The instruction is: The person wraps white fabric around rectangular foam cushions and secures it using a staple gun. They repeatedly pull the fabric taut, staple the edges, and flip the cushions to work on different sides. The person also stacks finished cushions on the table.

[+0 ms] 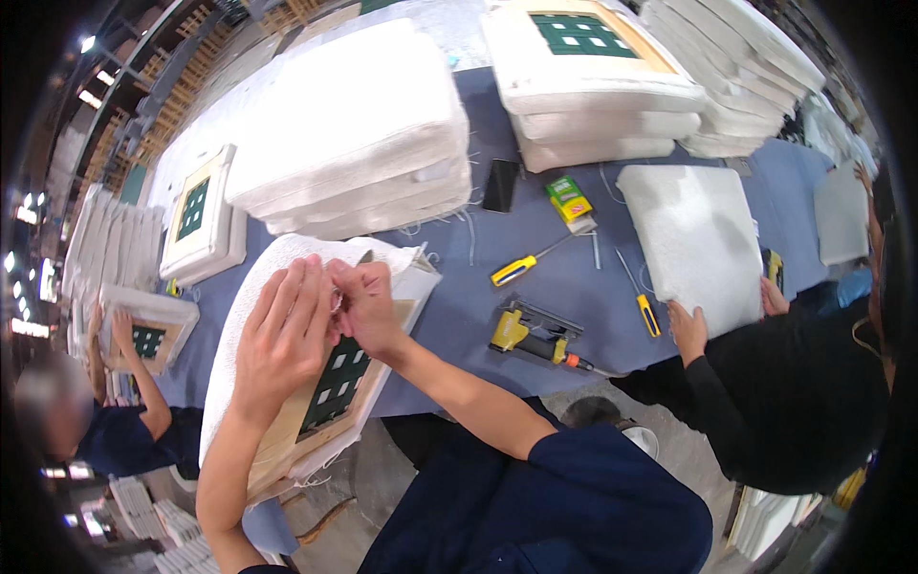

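A seat cushion (251, 316) stands tilted before me, its underside facing me with a wooden frame (273, 445) and green webbing (337, 383). White fabric wraps over its edges, and loose threads hang from the corners. My left hand (282, 335) presses the fabric at the upper edge, its fingers together and its thumb side against the other hand. My right hand (368, 306) is closed in a pinch on a gathered fold of the same fabric. The fingertips meet there and partly hide the fold.
On the blue-grey table lie a yellow-and-black staple gun (531, 335), a screwdriver (516, 271), another screwdriver (647, 316), a phone (500, 186) and a green-yellow box (569, 198). Stacked cushions (354, 134) stand behind. Co-workers handle a cushion (693, 244) at right and another (177, 311) at left.
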The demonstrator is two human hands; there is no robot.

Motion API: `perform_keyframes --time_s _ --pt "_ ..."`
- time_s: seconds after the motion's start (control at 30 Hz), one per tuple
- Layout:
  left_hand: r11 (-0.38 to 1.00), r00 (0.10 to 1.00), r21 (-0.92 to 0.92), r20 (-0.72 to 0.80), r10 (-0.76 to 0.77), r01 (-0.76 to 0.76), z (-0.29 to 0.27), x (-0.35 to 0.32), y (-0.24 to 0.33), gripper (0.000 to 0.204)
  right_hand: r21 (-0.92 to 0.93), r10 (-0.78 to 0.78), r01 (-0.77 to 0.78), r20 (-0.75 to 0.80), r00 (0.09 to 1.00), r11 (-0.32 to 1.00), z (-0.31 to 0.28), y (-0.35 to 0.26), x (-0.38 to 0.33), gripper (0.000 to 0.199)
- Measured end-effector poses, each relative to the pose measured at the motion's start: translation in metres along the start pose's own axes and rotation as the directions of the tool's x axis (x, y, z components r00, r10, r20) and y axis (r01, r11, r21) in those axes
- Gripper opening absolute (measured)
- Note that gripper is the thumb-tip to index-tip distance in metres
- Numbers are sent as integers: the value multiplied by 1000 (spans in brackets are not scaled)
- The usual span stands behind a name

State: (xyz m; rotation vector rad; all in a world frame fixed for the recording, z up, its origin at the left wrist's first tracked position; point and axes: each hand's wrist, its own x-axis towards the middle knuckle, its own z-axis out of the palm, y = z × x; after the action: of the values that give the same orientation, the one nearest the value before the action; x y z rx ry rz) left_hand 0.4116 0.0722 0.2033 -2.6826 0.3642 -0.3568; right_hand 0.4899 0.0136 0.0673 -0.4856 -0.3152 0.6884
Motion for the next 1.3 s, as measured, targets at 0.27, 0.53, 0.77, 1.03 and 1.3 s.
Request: perform_keyframes --time_s 0.27,0.53,0.77,1.03,1.3 --pt "947 981 -274 136 -136 170 -29 26 -7 38 -49 -61 67 122 991 997 -16 4 3 56" --pt "655 871 -597 172 -460 463 13 31 -15 21 -12 54 -53 93 994 999 -18 0 -10 56" --pt "711 878 -541 122 -462 449 9 34 -10 23 -375 185 -97 207 961 922 -54 -35 -25 51" --pt "703 865 -513 194 -463 492 11 28 7 31 -794 213 -369 -302 929 483 -228 -40 -40 39" --pt "634 757 -511 52 -652 581 26 23 27 28 -987 342 -161 -156 927 -14 -301 0 35 34"
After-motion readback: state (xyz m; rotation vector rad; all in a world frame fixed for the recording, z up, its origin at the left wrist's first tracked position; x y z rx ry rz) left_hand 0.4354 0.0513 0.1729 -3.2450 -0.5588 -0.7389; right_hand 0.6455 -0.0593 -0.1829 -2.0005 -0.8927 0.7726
